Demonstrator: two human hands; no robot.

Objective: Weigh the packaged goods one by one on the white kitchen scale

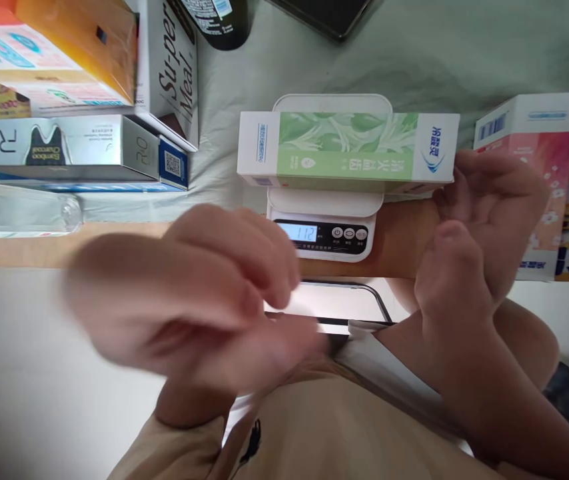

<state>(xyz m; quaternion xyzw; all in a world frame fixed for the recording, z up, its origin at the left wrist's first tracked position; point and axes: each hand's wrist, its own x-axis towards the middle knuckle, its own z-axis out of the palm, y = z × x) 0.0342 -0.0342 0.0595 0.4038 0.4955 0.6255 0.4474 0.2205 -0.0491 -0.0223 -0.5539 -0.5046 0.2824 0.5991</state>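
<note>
A green-and-white cardboard box (347, 150) is lying across a white digital scale (322, 202). The released right hand (489, 220) is touching the box's end. The left hand (189, 293) is too blurred to tell its grip.

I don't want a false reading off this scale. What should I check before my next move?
1. Box seated on the platform: ok. The green-and-white box lies flat across the scale, overhanging both sides.
2. Hands off the box: not ok. The right hand is at the box's right end and its fingers seem to touch it.
3. Display readable: ok. It is lit and shows 112.
4. Left hand clear of the scale: cannot tell. It is blurred, in front of the display's left edge.
5. Neighbours clear: ok. The pink-and-white box stands apart on the right.
</note>
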